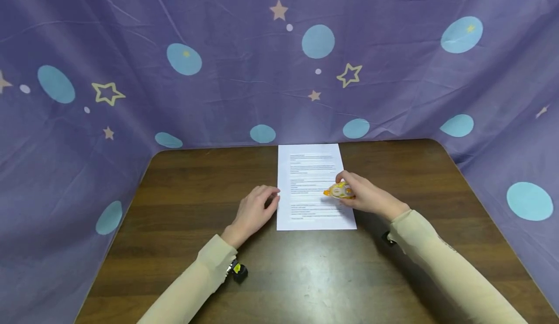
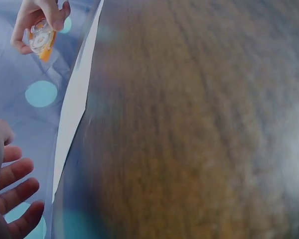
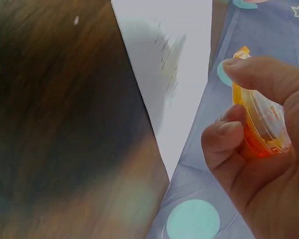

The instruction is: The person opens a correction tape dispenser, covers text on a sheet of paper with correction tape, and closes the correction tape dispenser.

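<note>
A sheet of printed paper [image 1: 312, 222] lies on the table with its text lines facing up. My right hand [image 1: 371, 195] grips a yellow-orange correction tape [image 1: 338, 190] with a see-through body, held over the right half of the page, its tip pointing left. In the right wrist view, the thumb and curled fingers clasp the correction tape [image 3: 261, 122] at its sides. My left hand [image 1: 255, 210] is at the paper's left edge, fingertips right by the border. Its loosely bent, parted fingers [image 2: 17, 194] hold nothing in the left wrist view.
The dark brown wooden table [image 1: 188, 266] has rounded far corners. A purple curtain [image 1: 244, 72] with stars and pale blue spots hangs behind it and along both sides. Under the left sleeve a small black wrist device [image 1: 239, 271] shows.
</note>
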The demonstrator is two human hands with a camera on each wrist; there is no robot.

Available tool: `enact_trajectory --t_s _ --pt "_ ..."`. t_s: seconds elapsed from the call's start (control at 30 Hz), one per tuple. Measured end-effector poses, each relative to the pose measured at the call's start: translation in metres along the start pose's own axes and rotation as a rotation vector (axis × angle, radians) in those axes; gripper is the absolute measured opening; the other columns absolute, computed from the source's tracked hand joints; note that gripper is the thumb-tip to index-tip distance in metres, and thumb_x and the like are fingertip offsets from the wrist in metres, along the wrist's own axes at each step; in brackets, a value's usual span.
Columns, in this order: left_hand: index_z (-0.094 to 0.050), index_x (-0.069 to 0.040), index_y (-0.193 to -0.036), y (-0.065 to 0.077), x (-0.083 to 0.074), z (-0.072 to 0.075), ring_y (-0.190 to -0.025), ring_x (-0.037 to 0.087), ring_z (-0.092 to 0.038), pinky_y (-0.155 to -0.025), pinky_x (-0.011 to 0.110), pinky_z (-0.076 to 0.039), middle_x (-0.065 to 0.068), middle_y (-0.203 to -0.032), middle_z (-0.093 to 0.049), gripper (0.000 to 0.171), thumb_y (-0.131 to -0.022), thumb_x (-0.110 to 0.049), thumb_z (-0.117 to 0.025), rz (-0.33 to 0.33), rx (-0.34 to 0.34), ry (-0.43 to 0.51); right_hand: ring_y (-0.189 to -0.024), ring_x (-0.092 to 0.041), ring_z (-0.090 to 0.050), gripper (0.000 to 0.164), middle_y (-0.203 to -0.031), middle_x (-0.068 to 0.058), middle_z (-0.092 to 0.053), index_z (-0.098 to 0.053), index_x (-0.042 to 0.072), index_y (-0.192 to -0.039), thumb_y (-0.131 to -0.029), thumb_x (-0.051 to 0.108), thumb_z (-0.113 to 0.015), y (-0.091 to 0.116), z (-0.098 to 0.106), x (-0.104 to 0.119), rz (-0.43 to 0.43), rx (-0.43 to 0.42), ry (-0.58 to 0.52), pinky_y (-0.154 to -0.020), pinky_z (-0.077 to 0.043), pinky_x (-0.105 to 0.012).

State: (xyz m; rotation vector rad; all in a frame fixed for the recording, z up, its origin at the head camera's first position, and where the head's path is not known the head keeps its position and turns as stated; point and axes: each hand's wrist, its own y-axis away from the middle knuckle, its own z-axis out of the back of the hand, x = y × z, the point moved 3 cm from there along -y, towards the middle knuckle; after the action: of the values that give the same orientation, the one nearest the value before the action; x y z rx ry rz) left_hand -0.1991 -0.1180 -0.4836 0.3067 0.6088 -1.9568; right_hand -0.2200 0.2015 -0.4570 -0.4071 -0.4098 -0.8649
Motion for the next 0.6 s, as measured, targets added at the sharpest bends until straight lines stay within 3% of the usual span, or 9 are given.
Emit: enact_trajectory --t_s 0.13,0.3,0.47,0.6 --pt "-0.073 -0.01 -0.127 0.001 0.001 0.002 -0.107 0.023 -0.066 -0.087 0.044 -0.054 0.005 -0.118 -0.074 0.03 -0.103 -0.026 -0.065 0.005 0.002 -0.049 -0.096 -0.027 -0.063 0.047 -0.106 -0.014 -0.059 -0.056 0.004 -0.121 -0.085 0.007 -0.086 0.002 0.005 -0.004 -0.004 -0.027 0.04 -0.079 -0.057 -0.042" --pt "-0.065 -0.011 -0.141 0.003 0.005 0.006 -0.13 0.029 -0.058 -0.099 0.051 -0.046 0.008 -0.138 -0.068 0.043 -0.105 -0.034 -0.061 0.004 -0.004 -0.15 -0.094 -0.028 -0.061 0.041 -0.107 -0.016 -0.057 -0.062 0.0 -0.117 -0.085 0.009 -0.086 0.002 0.012 -0.013 -0.025 -0.092 0.062 -0.078 -0.056 -0.044" --pt "-0.056 -0.013 -0.151 0.007 0.007 0.008 -0.146 0.032 -0.045 -0.112 0.062 -0.034 0.009 -0.152 -0.058 0.051 -0.107 -0.039 -0.054 0.017 -0.004 -0.195 -0.098 -0.031 -0.066 0.036 -0.11 -0.017 -0.052 -0.064 -0.001 -0.115 -0.088 0.012 -0.084 0.005 0.015 -0.032 -0.126 -0.103 0.034 -0.078 -0.058 -0.042" --pt "-0.051 -0.015 -0.156 0.011 0.006 0.008 -0.15 0.034 -0.038 -0.115 0.069 -0.029 0.013 -0.158 -0.05 0.055 -0.107 -0.042 -0.05 0.031 0.012 -0.222 -0.095 -0.03 -0.064 0.038 -0.113 -0.018 -0.051 -0.063 -0.001 -0.118 -0.092 0.021 -0.08 0.011 0.018 -0.049 -0.227 -0.085 0.058 -0.08 -0.056 -0.044"
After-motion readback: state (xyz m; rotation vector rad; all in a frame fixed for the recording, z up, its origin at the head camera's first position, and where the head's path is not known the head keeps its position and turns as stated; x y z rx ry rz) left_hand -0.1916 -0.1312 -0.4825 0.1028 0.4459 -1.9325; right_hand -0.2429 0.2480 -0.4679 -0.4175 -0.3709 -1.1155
